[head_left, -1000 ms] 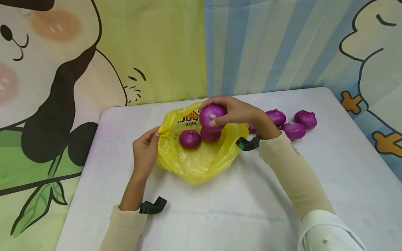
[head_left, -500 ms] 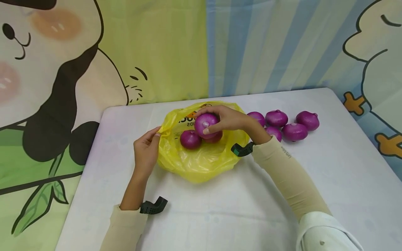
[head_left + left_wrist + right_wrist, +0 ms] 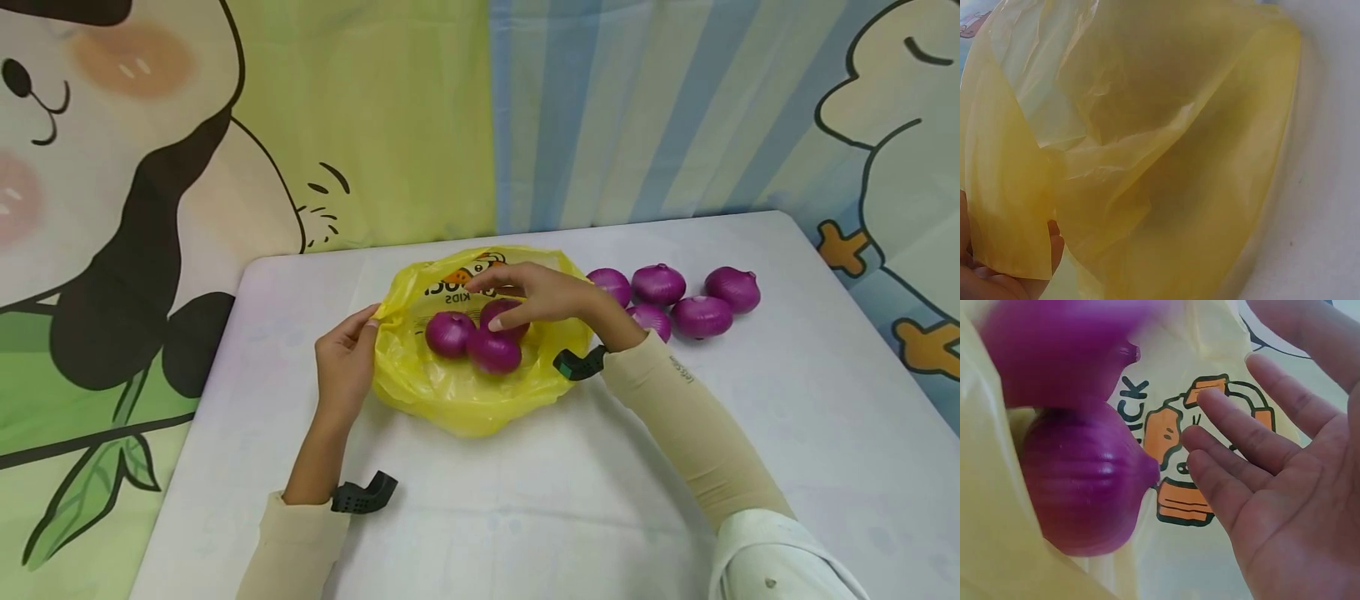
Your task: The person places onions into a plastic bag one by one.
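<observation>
A yellow plastic bag [image 3: 465, 404] lies with its mouth wide on the table, a printed cartoon and letters on its far inner wall. Three purple onions sit inside: one at the left [image 3: 450, 335], one behind [image 3: 504, 317] and one nearer the front [image 3: 495, 353]. My left hand [image 3: 347, 358] pinches the bag's left rim between thumb and fingers; the left wrist view shows mostly translucent yellow film [image 3: 1166, 156]. Over the onions hovers my right hand [image 3: 551, 293], fingers spread and holding nothing. In the right wrist view its palm [image 3: 1297, 506] faces an onion [image 3: 1085, 481].
Several more purple onions [image 3: 702, 317] lie grouped on the white table [image 3: 525, 517], right of the bag and beyond my right forearm. A cartoon-printed curtain [image 3: 390, 125] stands along the table's back edge.
My right hand lowered an onion into the bag and let go of it; the fingers have spread apart. The onion now lies in front of the other two. My left hand has stayed at the rim.
</observation>
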Available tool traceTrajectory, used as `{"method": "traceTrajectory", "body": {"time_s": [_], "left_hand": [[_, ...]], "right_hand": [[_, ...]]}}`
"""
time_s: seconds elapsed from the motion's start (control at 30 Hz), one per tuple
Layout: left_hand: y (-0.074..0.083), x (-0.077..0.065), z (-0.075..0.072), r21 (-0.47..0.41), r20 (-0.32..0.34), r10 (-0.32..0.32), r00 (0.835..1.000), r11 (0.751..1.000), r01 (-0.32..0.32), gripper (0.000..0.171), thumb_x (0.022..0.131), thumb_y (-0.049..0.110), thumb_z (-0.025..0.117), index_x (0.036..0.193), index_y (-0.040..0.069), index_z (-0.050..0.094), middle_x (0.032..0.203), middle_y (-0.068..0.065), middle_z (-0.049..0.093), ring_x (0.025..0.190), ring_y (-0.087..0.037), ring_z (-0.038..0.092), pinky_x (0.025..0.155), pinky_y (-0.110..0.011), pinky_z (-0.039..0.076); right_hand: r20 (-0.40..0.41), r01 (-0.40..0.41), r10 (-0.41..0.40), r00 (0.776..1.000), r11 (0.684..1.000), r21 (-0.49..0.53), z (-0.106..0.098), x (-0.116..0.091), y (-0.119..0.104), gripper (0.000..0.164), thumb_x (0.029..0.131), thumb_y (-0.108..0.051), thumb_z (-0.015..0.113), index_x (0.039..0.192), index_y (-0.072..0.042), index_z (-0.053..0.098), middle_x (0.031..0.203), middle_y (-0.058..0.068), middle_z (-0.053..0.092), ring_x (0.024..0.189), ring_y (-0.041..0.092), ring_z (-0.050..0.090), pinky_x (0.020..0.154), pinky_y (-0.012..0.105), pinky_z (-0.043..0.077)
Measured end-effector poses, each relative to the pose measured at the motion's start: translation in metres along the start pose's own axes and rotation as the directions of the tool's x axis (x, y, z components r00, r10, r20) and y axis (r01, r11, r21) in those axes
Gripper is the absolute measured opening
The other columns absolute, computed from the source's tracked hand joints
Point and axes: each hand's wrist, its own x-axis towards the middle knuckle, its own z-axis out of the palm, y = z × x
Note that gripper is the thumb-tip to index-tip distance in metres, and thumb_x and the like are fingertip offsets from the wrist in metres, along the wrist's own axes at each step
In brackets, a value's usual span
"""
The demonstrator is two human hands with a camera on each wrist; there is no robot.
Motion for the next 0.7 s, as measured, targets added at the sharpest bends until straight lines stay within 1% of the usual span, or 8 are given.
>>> {"method": "traceTrajectory", "body": {"time_s": [0.07,0.23,0.3,0.4,0.5,0.6,0.7], "left_hand": [[0.0,0.0,0.0,-0.007,0.0,-0.003,1.0,1.0,0.003,0.027,0.1,0.019,0.055,0.121,0.009,0.069,0.111,-0.011,0.067,0.094,-0.018,0.065,0.077,-0.022,0.055],[0.0,0.0,0.001,-0.014,0.012,-0.003,1.0,1.0,0.003,0.027,0.1,0.02,0.055,0.121,0.01,0.069,0.11,-0.01,0.067,0.094,-0.019,0.065,0.077,-0.022,0.055],[-0.001,0.0,0.001,-0.012,0.014,-0.004,1.0,1.0,0.004,0.027,0.1,0.02,0.055,0.121,0.01,0.069,0.11,-0.011,0.067,0.094,-0.019,0.065,0.077,-0.022,0.055],[-0.001,-0.001,0.001,-0.01,0.012,-0.008,1.0,1.0,0.008,0.028,0.1,0.02,0.055,0.122,0.009,0.069,0.11,-0.011,0.067,0.095,-0.019,0.065,0.077,-0.022,0.055],[-0.001,-0.001,0.001,-0.004,0.007,-0.007,1.0,1.0,0.007,0.028,0.1,0.02,0.055,0.122,0.009,0.068,0.112,-0.011,0.067,0.095,-0.019,0.065,0.078,-0.022,0.055],[-0.002,0.0,0.0,-0.001,0.007,0.002,1.0,1.0,-0.002,0.029,0.1,0.02,0.055,0.123,0.008,0.068,0.112,-0.01,0.067,0.096,-0.019,0.065,0.078,-0.022,0.055],[-0.003,0.001,0.0,0.0,0.008,0.006,1.0,1.0,-0.006,0.029,0.1,0.02,0.054,0.123,0.008,0.068,0.113,-0.011,0.067,0.097,-0.019,0.065,0.079,-0.022,0.055]], "right_hand": [[-0.003,0.016,-0.016,1.0,1.0,0.003,-0.001,-0.001,0.0,0.054,0.088,-0.008,0.071,0.138,-0.002,0.05,0.14,0.009,0.049,0.133,0.028,0.042,0.112,0.046,0.029],[-0.024,0.03,-0.03,0.999,0.999,-0.013,-0.003,-0.005,-0.002,0.052,0.089,-0.008,0.071,0.137,-0.002,0.052,0.139,0.01,0.05,0.131,0.025,0.044,0.112,0.047,0.03],[-0.029,0.026,-0.026,0.999,1.0,-0.007,-0.003,-0.006,-0.002,0.052,0.089,-0.008,0.071,0.137,-0.001,0.052,0.139,0.011,0.05,0.131,0.022,0.045,0.112,0.046,0.03],[-0.028,0.022,-0.023,0.999,1.0,-0.005,-0.003,-0.007,-0.002,0.052,0.089,-0.007,0.07,0.137,0.0,0.051,0.139,0.014,0.049,0.131,0.022,0.044,0.112,0.042,0.03],[-0.024,0.022,-0.022,0.999,1.0,-0.01,-0.004,-0.009,-0.002,0.052,0.089,-0.007,0.069,0.137,0.0,0.051,0.139,0.014,0.049,0.131,0.022,0.044,0.113,0.039,0.029],[-0.031,0.015,-0.015,0.999,1.0,-0.017,-0.005,-0.012,-0.004,0.052,0.089,-0.007,0.069,0.137,0.0,0.051,0.139,0.013,0.05,0.133,0.026,0.043,0.113,0.037,0.029],[-0.05,-0.003,0.002,0.999,1.0,-0.023,-0.007,-0.016,-0.005,0.052,0.089,-0.009,0.07,0.137,-0.003,0.053,0.138,0.01,0.051,0.133,0.027,0.042,0.112,0.036,0.03]]}}
